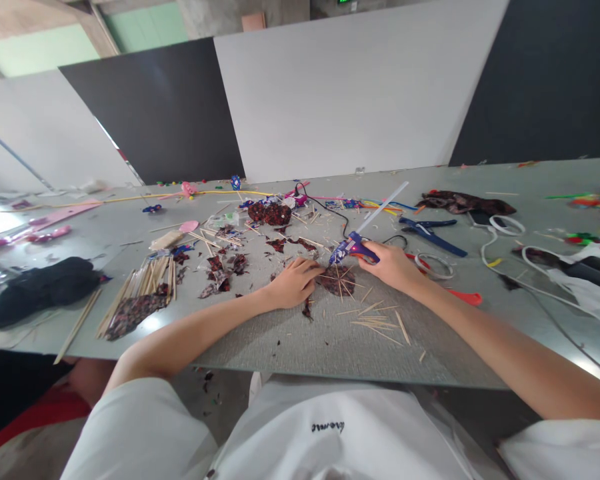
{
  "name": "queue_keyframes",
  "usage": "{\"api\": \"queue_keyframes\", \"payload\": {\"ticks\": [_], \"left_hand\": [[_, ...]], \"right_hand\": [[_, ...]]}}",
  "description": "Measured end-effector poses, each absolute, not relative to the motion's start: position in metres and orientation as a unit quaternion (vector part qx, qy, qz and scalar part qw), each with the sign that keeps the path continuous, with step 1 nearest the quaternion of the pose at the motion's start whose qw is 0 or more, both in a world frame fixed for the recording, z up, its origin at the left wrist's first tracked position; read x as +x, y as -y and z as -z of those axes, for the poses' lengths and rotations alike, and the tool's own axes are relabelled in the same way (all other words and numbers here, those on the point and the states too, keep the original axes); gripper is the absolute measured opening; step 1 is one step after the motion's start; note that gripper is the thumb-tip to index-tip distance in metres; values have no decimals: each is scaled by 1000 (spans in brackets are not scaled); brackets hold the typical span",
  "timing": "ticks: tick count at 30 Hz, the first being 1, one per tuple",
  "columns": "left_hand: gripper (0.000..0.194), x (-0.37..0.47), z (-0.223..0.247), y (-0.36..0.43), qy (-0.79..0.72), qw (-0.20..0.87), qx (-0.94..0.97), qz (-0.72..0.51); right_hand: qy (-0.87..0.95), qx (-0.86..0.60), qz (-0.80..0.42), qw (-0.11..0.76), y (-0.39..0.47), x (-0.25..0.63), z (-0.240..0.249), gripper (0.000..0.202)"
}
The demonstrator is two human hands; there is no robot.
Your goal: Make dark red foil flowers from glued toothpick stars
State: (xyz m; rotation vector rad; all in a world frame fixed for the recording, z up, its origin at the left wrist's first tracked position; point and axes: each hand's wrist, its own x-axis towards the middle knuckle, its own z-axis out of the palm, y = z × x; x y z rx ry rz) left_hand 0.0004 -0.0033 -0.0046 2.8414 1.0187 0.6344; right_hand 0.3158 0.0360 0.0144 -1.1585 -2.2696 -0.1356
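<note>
My right hand [387,265] is wrapped round the handle of a blue glue gun [349,249], with a long clear glue stick [387,203] jutting from its back. The gun's nozzle points down at a round, dark red patterned cloth piece [336,285] on the table. Thin wooden sticks fan out across that cloth like spokes. From the other side, my left hand [296,281] has its fingers bent together at the cloth's left edge; the fingertips are partly hidden. Loose short sticks [380,319] lie to the right of the cloth.
Dark cloth scraps [223,270] and a bundle of wooden sticks [150,280] lie to the left. Blue-handled pliers [433,235], a white cable [487,250] and red-handled scissors [465,297] lie to the right. Behind the table [260,343] stand black and white panels [350,93].
</note>
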Motion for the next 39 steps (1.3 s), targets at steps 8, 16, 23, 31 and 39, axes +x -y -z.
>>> {"api": "queue_keyframes", "payload": {"ticks": [8,16,23,31,39], "left_hand": [[45,0,4,4,-329,36,920,-209],[44,0,4,3,-326,35,921,-208],[44,0,4,3,-325,38,922,-208],[44,1,3,4,-326,38,921,-208],[43,0,6,2,-326,38,920,-213]], "right_hand": [[851,-428,49,300,-36,318,-15,23],[851,-425,53,303,-41,322,-10,24],[851,-414,69,314,-46,326,-4,28],[856,-407,70,310,-45,329,-7,29],[852,-407,70,322,-45,329,-7,28]]}}
